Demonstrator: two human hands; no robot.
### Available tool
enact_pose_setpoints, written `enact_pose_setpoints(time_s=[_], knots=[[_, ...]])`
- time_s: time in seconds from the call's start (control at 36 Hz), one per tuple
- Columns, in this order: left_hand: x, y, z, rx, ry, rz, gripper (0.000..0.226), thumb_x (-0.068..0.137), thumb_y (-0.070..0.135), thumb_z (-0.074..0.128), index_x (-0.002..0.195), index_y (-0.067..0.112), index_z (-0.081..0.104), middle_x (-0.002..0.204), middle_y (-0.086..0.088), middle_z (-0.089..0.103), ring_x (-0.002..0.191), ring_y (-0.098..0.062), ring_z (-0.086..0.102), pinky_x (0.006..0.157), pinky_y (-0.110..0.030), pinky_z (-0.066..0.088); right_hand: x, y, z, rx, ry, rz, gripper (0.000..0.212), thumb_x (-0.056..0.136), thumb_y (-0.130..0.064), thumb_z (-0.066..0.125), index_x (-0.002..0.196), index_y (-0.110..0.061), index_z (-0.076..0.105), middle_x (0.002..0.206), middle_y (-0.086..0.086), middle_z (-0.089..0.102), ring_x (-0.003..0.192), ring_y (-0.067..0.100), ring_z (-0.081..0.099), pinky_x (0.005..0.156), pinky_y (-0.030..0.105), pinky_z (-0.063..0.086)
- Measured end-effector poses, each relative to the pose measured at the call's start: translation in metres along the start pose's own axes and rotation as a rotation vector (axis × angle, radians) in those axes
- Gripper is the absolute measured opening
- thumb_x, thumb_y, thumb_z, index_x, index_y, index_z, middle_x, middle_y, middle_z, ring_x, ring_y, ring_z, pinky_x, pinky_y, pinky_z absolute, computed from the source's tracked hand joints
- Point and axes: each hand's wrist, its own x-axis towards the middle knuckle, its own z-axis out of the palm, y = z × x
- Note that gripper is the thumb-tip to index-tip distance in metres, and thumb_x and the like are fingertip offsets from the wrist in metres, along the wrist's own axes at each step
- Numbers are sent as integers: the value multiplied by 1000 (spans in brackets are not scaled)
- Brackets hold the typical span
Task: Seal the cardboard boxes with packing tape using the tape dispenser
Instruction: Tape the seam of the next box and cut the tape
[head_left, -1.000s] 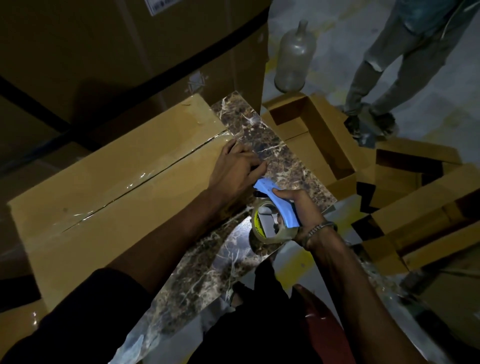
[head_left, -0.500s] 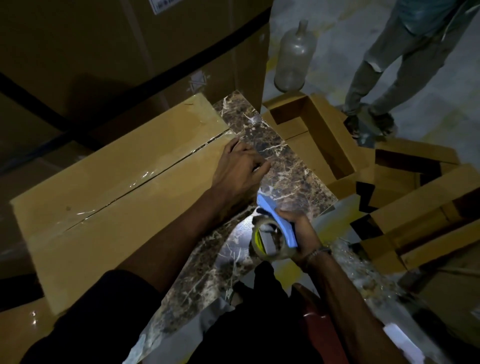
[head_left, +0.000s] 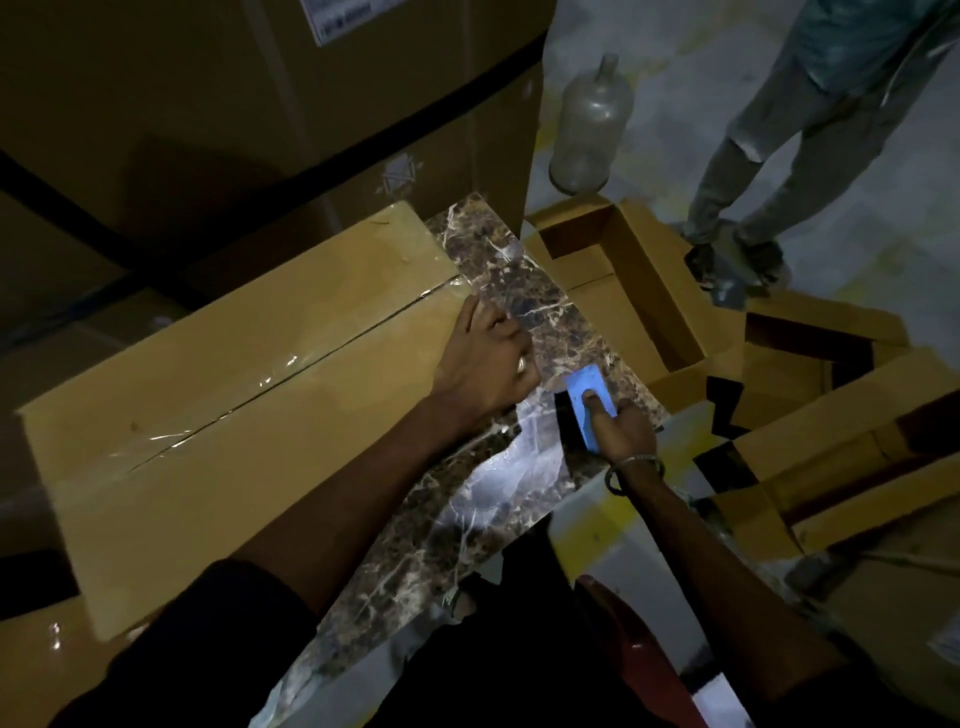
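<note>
A long closed cardboard box (head_left: 218, 415) lies on a dark marble counter (head_left: 550, 322), with clear tape running along its centre seam. My left hand (head_left: 483, 364) rests at the box's right end, its fingers bent over the edge where the tape ends. My right hand (head_left: 618, 431) grips the blue tape dispenser (head_left: 589, 400), thumb on top, held over the counter just right of the box end. The tape roll is hidden under the dispenser and hand.
Several open cardboard boxes (head_left: 639, 291) lie on the floor to the right. A large strapped carton (head_left: 260, 114) stands behind the box. A glass bottle (head_left: 587, 135) stands on the floor, and a person's legs (head_left: 763, 171) are at the upper right.
My right hand has turned the dispenser over and brought it up toward the box end; the roll no longer shows. My left hand has stayed at the box's right end.
</note>
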Motion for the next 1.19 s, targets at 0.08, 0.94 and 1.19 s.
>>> enact_pose_setpoints(time_s=[0.08,0.94,1.19], knots=[[1,5,4,101,-50,-11,35,93,42,53,97,20,79,108,-1,70,124,-30,54,126,-63,16,20,-8,1,-202,79,-125,74,103,-59,49,144,3,50,125,28,65,112,46,63,88,50,51],[-124,-33,-16,96,136,-714,77,107,69,26,170,26,18,177,-10,9,164,-28,6,130,-56,10,-46,-136,47,-147,-100,-807,63,108,-53,27,160,-18,33,162,6,41,145,26,44,112,46,44],[-121,-29,-24,60,114,-745,78,106,70,25,169,24,22,177,-10,8,164,-28,5,129,-58,11,-15,-210,66,-377,-247,-548,83,102,-70,19,164,-14,13,159,19,44,137,41,50,112,51,41]])
